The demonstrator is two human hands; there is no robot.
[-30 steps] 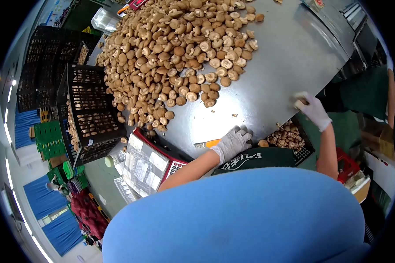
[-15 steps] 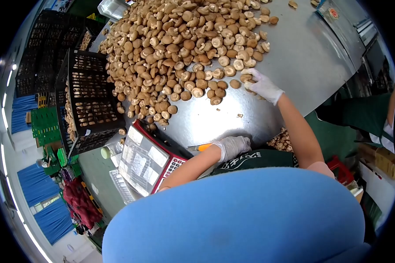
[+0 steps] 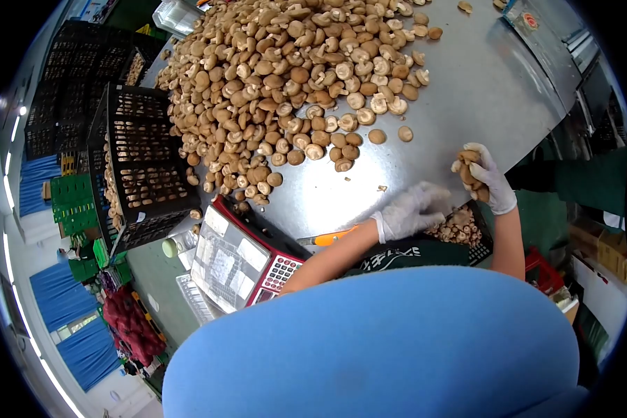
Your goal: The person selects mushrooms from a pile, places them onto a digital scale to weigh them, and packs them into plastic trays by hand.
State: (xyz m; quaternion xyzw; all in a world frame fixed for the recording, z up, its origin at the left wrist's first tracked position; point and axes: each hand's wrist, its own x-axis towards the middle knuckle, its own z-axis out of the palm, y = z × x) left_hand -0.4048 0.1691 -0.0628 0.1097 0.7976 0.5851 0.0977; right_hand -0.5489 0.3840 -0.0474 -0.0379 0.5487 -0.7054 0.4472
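Observation:
My right hand [image 3: 493, 182], in a whitish glove at the table's right front edge, has its fingers wrapped round several brown mushrooms [image 3: 471, 171]. Left of it, my gloved left hand [image 3: 410, 213] is over the front edge, fingers stretched out and slightly blurred, with nothing visible in it. An orange-handled knife [image 3: 332, 237] lies on the metal table [image 3: 481, 87] near my left wrist. Below both hands is a crate of mushrooms [image 3: 460, 229]. A large mushroom pile [image 3: 272, 70] covers the table's far left part; one loose mushroom [image 3: 405, 134] lies right of it.
A red scale [image 3: 233, 261] stands front left, beside a black crate [image 3: 146, 153] of mushrooms and a lidded jar [image 3: 171, 246]. Clear plastic boxes [image 3: 176, 17] are at the back left. A person in a dark green apron [image 3: 592, 182] is at the right.
My right hand has moved right and towards me from the table surface, with mushrooms in it. My left hand has moved right from beside the knife, and its fingers have opened.

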